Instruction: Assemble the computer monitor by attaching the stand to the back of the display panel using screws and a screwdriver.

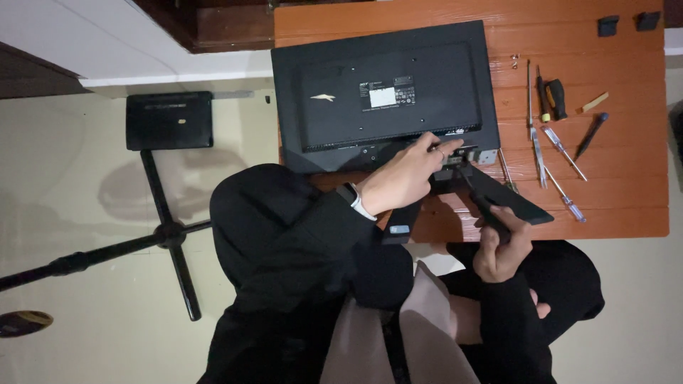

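Your left hand (409,174) is laid on the lower edge of the black monitor (380,92), fingers stretched out and pressing at the bracket (466,153) where the stand joins, with a wristband showing at your cuff. The monitor lies face down on the orange wooden counter (626,206), its back panel up, filling the counter's left half. Your right hand (501,245) is closed around the dark handle of a screwdriver (478,193), whose shaft runs up and left toward that same bracket, just below the monitor's bottom edge. A flat black stand base (512,199) lies slanted beside the bracket, right under the screwdriver, its tip reaching toward the counter's near edge.

To the right of the monitor, tools are spread out: a long thin metal tool (531,107), a yellow-and-black handled driver (551,98), two clear-handled screwdrivers (565,153), and a dark one (592,134) farther right. A few small screws (515,61) sit near the monitor's upper right corner. Two small black blocks (608,25) rest at the counter's far right corner.

Left of the monitor, down on the floor, a second black panel (169,119) sits on a dark tripod stand (167,231).
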